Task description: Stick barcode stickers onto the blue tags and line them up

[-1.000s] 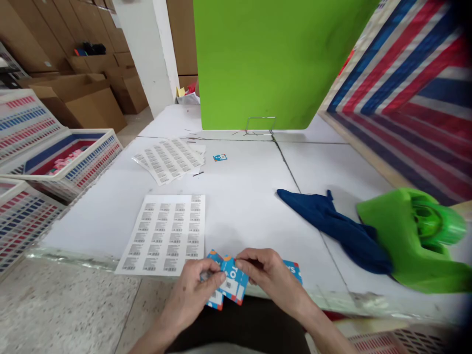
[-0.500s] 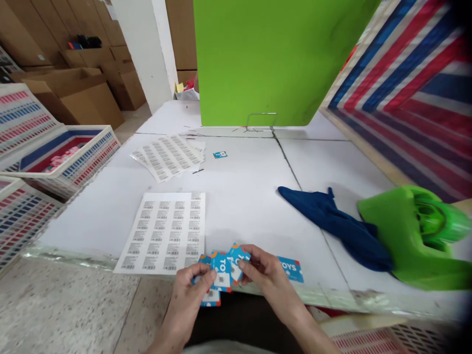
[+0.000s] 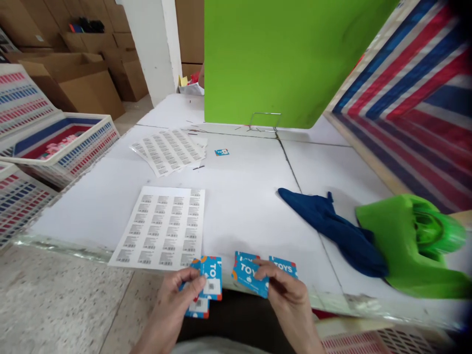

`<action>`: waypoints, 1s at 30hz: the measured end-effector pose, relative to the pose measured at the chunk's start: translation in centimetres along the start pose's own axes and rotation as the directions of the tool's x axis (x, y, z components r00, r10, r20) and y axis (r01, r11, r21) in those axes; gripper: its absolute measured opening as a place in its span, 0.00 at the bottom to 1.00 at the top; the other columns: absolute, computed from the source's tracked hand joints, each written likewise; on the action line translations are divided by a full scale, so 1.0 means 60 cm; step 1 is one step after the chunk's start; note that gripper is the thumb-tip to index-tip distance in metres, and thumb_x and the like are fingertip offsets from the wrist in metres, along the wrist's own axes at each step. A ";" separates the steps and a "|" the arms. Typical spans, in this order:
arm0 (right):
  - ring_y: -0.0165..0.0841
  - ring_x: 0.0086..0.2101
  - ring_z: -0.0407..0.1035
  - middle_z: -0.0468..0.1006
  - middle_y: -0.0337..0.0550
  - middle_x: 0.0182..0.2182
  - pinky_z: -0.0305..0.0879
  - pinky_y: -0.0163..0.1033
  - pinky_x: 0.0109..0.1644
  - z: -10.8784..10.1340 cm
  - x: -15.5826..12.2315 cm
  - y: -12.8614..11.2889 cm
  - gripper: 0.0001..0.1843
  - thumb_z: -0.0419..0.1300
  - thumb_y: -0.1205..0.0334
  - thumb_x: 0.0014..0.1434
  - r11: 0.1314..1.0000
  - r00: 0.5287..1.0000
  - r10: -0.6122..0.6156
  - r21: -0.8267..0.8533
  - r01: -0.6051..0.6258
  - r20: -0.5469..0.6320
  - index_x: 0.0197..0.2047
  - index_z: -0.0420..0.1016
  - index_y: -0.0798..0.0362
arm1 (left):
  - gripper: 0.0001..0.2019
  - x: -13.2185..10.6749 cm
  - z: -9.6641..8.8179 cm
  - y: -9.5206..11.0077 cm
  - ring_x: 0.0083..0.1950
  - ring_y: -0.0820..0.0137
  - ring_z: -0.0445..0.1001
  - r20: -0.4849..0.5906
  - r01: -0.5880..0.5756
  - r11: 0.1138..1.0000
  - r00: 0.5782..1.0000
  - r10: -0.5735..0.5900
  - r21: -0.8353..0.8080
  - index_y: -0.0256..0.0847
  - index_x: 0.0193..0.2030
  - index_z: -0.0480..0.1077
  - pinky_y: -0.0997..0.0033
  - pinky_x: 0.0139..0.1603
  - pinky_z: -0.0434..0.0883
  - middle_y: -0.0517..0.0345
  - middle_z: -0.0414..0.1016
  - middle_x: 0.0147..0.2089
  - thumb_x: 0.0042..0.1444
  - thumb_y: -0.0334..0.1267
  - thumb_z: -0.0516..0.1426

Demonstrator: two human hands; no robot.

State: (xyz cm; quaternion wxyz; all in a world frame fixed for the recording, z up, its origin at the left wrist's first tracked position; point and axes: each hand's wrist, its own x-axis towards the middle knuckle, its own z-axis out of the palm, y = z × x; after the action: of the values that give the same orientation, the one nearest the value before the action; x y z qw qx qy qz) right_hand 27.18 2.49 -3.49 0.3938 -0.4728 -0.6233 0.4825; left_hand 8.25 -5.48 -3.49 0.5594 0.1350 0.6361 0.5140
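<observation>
Several blue cards [image 3: 212, 276] are fanned in my left hand [image 3: 177, 296], which pinches them at the table's front edge. My right hand [image 3: 284, 291] grips a blue card [image 3: 250, 276] with "TOYS" lettering, held apart from the left hand's cards. Another card edge shows behind it; whether it is held too I cannot tell. Just beyond my right hand a blue "TOYS" card [image 3: 283, 265] lies on the table, partly covered by the hand. A sheet of barcode stickers [image 3: 162, 226] lies beyond my left hand.
More sticker sheets [image 3: 169, 151] and a small blue card [image 3: 221, 152] lie farther back. On the right are a dark blue cloth [image 3: 332, 223] and a green tape dispenser [image 3: 398, 241]. A green board [image 3: 287, 59] stands at the back; plastic baskets [image 3: 81, 147] are at left.
My hands have moved apart. The right hand has drawn its card away from the left hand's bunch and turned it, so its "TOYS" face now shows.
</observation>
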 end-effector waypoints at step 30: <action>0.33 0.31 0.70 0.76 0.41 0.30 0.68 0.38 0.33 -0.056 0.093 -0.051 0.23 0.62 0.58 0.46 0.983 0.993 0.108 -0.151 -0.101 0.043 0.47 0.69 0.54 | 0.17 -0.009 -0.034 -0.004 0.22 0.74 0.66 -0.016 0.034 0.998 0.999 -0.034 -0.044 0.36 0.24 0.71 0.79 0.20 0.65 0.59 0.70 0.21 0.39 0.49 0.64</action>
State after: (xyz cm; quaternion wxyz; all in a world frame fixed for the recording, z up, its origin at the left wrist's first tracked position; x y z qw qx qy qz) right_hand 28.39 8.40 0.43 0.3158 -0.5204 -0.6417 0.4665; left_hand 6.78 -7.03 -3.69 0.5656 0.1078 0.6316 0.5191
